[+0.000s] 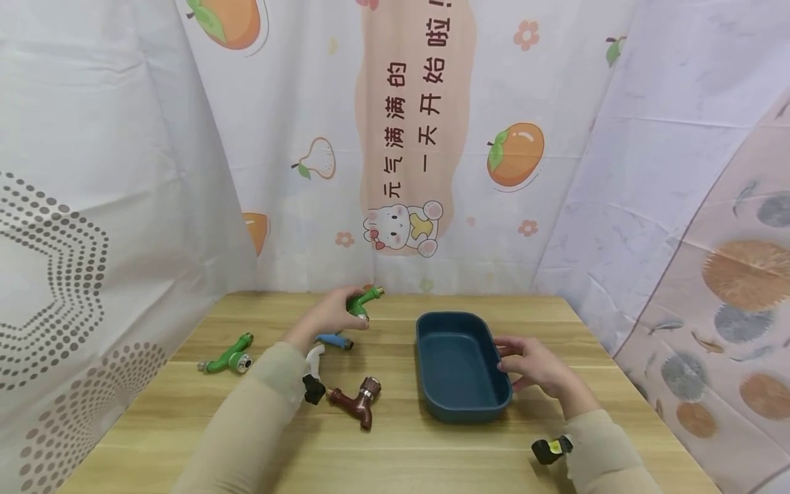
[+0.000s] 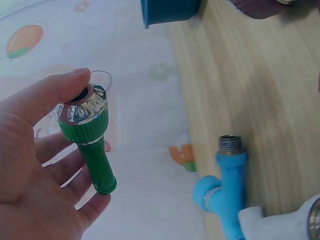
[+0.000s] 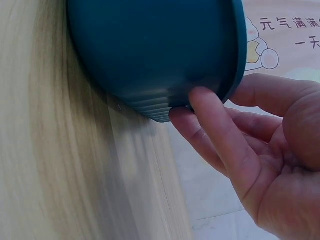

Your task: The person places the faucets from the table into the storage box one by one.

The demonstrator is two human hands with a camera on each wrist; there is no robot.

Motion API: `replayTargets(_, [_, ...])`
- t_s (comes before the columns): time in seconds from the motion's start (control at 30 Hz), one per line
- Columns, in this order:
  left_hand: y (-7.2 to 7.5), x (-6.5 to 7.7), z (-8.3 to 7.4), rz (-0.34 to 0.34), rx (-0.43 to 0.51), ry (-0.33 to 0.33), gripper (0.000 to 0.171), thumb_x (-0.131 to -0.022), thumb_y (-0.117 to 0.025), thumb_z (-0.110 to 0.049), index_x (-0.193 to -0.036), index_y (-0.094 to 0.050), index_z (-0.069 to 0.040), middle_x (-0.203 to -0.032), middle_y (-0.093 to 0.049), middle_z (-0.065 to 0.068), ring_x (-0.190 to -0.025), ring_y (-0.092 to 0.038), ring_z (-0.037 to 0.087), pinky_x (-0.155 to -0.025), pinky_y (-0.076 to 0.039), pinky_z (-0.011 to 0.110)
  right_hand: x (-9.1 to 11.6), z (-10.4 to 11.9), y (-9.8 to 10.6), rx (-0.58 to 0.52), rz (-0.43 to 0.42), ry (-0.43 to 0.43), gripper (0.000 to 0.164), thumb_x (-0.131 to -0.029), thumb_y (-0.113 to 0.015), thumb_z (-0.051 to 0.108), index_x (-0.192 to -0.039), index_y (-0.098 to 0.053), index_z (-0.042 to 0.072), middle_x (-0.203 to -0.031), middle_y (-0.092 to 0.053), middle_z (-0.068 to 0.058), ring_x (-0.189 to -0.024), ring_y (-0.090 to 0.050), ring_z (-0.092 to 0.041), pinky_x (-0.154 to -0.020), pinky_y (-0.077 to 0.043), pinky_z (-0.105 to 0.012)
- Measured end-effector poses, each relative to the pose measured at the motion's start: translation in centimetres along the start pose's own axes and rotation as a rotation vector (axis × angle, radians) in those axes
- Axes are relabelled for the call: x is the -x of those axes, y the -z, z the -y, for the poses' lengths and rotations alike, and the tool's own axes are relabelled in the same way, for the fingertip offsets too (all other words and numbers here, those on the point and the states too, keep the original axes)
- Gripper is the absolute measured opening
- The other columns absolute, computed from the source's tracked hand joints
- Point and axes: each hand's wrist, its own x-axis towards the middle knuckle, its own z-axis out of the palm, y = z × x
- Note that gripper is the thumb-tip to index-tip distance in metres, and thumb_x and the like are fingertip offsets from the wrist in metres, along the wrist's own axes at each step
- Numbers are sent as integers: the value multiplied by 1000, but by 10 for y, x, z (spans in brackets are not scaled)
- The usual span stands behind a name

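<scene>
In the head view, my left hand [image 1: 336, 310] holds a green plastic faucet [image 1: 369, 296] above the back of the table. The left wrist view shows the thumb on the silver-banded end of this faucet [image 2: 95, 145], with the fingers behind its green body. My right hand [image 1: 533, 363] is at the right side of a dark blue rectangular tub [image 1: 465, 415], its fingers at the rim. In the right wrist view, fingers [image 3: 215, 125] touch the outer wall of the tub [image 3: 155, 55], and another digit passes behind the rim.
Below my left hand lie a blue faucet [image 1: 333, 340] and a white faucet [image 1: 315, 360], partly covered by the wrist camera. A dark red faucet [image 1: 356, 403] lies in front of them. Another green faucet [image 1: 228, 358] is at the table's left. Curtains [image 1: 296, 226] hang around the table.
</scene>
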Motion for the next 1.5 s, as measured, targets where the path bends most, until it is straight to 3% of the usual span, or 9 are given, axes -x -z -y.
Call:
replayTargets(0.43, [10, 6, -15, -26, -8, -51, 74, -80, -86, -26, -146, -55, -12, -127, -62, 4, -101, -59, 20, -92, -51, 42, 2, -2, 0, -7, 3, 0, 64, -93, -67, 2, -150, -40, -8, -139, -50, -36, -108, -64, -36, -69, -61, -50])
replayTargets(0.83, [12, 6, -25, -21, -25, -96, 76, -80, -87, -29, -145, -55, -9, -127, -62, 9, -99, -58, 21, -89, -51, 42, -1, -1, 4, -14, 5, -6, 64, -94, -68, 3, -150, -40, -9, -138, -50, -36, -106, -65, -35, -69, -61, -50])
replayTargets(1.27, [2, 2, -43, -2, 10, -115, 76, -80, -87, -28, -146, -54, -9, -117, -64, 6, -92, -60, 19, -79, -54, 35, -1, -1, 1, -18, 12, -15, 65, -94, -68, 3, -151, -39, -8, -139, -50, -36, -106, -65, -35, -68, -60, -50])
replayTargets(1.5, [-5, -5, -52, -13, 4, -145, 75, -79, -88, -28, -144, -56, -9, -123, -62, 5, -97, -59, 20, -83, -52, 35, -1, -2, 1, -18, 15, -4, 65, -94, -68, 3, -151, -39, -9, -139, -49, -36, -106, -65, -36, -68, -60, -50])
